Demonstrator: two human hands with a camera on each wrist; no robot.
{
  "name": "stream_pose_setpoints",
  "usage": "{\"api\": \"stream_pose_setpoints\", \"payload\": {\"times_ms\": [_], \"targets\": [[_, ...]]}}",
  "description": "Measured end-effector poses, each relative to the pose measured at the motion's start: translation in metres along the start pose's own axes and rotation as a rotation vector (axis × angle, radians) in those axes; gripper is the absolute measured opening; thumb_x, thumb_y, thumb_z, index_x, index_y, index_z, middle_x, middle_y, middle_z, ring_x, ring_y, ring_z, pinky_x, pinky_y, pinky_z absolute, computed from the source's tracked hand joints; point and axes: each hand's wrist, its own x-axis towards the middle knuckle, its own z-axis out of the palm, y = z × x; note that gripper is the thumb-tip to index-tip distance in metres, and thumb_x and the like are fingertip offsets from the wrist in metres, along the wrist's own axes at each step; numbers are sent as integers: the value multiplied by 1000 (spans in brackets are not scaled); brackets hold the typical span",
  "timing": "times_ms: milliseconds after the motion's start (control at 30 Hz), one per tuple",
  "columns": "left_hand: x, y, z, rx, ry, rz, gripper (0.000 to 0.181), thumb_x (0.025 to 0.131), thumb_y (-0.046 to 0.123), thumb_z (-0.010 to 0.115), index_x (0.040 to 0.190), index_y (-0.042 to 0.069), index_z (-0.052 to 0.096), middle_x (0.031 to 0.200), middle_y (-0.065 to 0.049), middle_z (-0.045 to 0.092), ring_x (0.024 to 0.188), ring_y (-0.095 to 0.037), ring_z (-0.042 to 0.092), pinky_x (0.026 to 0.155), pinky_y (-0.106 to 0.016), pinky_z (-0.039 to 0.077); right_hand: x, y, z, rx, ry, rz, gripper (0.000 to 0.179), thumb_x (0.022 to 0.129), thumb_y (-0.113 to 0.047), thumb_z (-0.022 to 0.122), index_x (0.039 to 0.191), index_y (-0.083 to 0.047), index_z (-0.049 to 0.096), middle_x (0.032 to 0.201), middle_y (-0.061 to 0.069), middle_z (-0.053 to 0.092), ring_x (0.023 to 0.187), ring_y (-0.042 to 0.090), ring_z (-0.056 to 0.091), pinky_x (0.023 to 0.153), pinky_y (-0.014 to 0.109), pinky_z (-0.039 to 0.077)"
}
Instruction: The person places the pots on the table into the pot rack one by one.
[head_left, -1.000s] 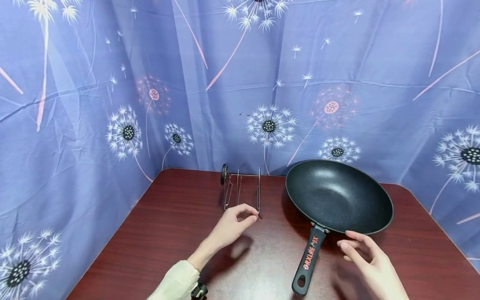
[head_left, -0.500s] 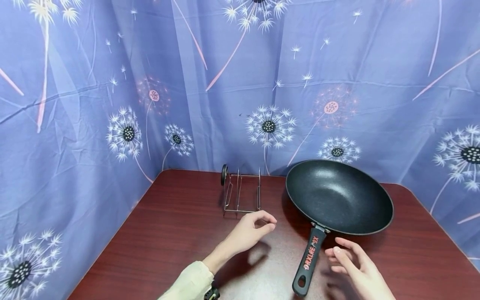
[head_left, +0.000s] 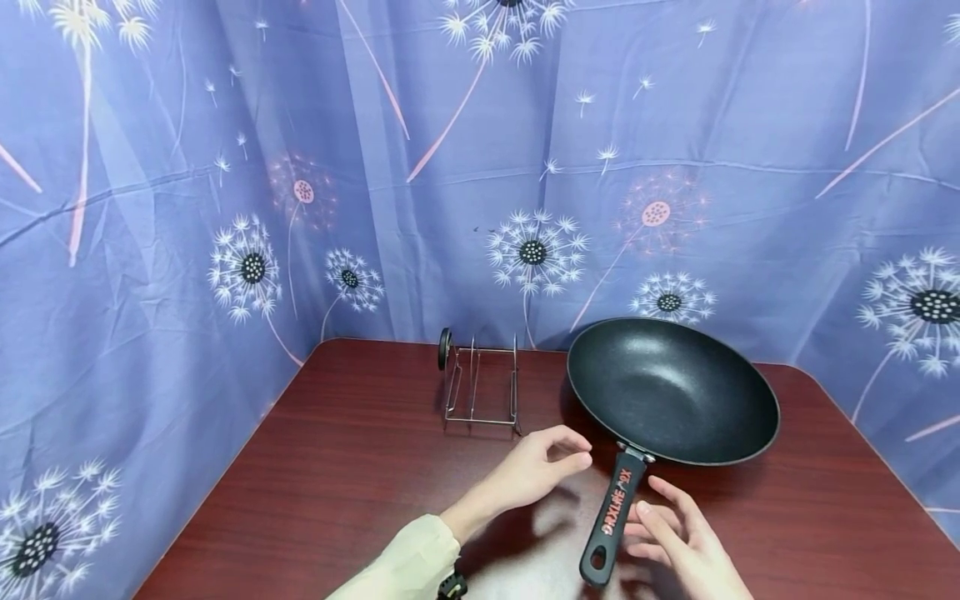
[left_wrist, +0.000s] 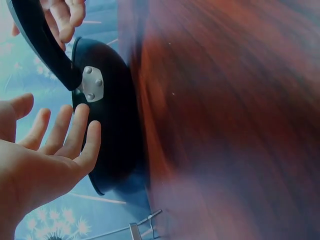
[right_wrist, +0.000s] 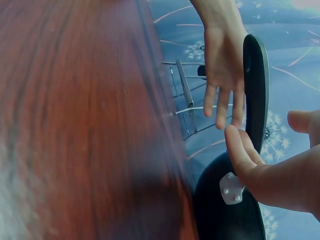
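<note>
A large black frying pan (head_left: 675,392) rests on the table, its dark handle (head_left: 613,517) with red lettering pointing toward me. Just left of the handle, my left hand (head_left: 536,467) hovers with loosely bent fingers and holds nothing. On the handle's other side is my right hand (head_left: 682,533), thumb and fingers apart, very near the grip. In the left wrist view, the left hand (left_wrist: 50,150) lies below the riveted handle joint (left_wrist: 92,84). The right wrist view has the right hand (right_wrist: 280,170) beside the handle (right_wrist: 256,90), with no clear grip on it.
A thin metal wire rack (head_left: 480,387) with a black round part at its left end stands at the back of the reddish-brown table (head_left: 360,467). Blue dandelion-print curtains (head_left: 450,167) hang behind and at the sides.
My left hand has moved right, away from the wire rack, toward the pan handle. The right hand has drifted left and slightly down toward the same handle. The pan and rack stay put.
</note>
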Motion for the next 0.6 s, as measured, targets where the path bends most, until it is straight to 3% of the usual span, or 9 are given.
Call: {"api": "stream_pose_setpoints", "payload": {"times_ms": [233,400,600], "targets": [[8,5,8,-11,-8,-15,28,95,32,65,114,12,67,105,6,70,89,3,62,81,-18,49,-2,0,10,67,3,22,65,104,-16,51,153,1,13,107,10,65,81,18,70,71,32,60],[12,2,13,-6,-10,-21,28,95,33,65,114,12,67,103,7,70,83,4,61,78,-17,48,-4,3,15,138,-27,15,75,103,-14,51,155,-3,-1,103,6,65,79,18,70,69,32,59],[15,-1,21,-43,-17,-23,26,95,30,66,114,12,67,103,5,70,79,0,65,76,-16,49,-4,4,24,192,-50,60,82,100,-14,54,155,-7,-7,104,5,65,81,17,69,69,32,59]]}}
